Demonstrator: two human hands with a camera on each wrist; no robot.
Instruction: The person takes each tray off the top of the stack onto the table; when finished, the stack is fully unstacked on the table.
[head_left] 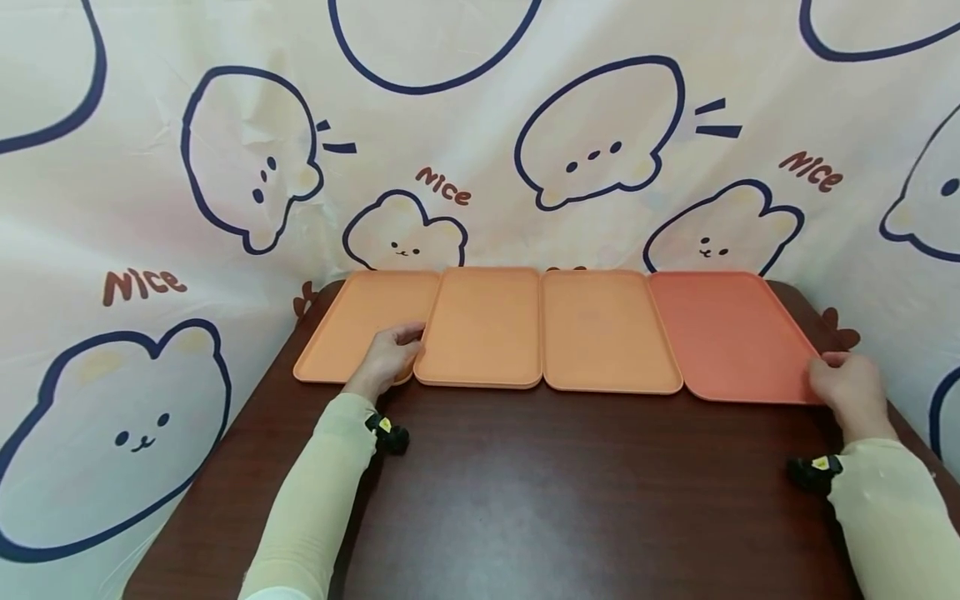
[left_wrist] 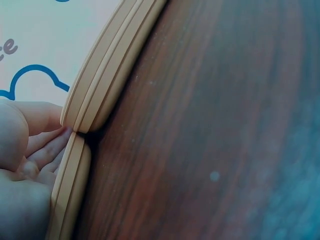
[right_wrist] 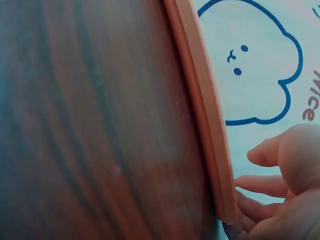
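Observation:
A row of flat trays lies along the far side of the table. The left orange tray (head_left: 360,321), middle orange tray (head_left: 480,329) and right orange tray (head_left: 607,333) sit edge to edge, with a red tray (head_left: 738,342) at the right end. My left hand (head_left: 390,358) is over the left orange tray, its fingertips touching the middle tray's left edge. In the left wrist view, that middle tray's rim (left_wrist: 112,65) looks thicker than its neighbour's, with layered bands. My right hand (head_left: 851,387) touches the red tray's right edge near its front corner, thumb raised off it.
The dark brown wooden table (head_left: 585,492) stretches in front of the trays. Behind it and at both sides hangs a pale cloth (head_left: 480,133) printed with blue-outlined bears and the word "Nice". A black wrist camera (head_left: 390,435) is strapped at my left sleeve, another (head_left: 813,473) at my right.

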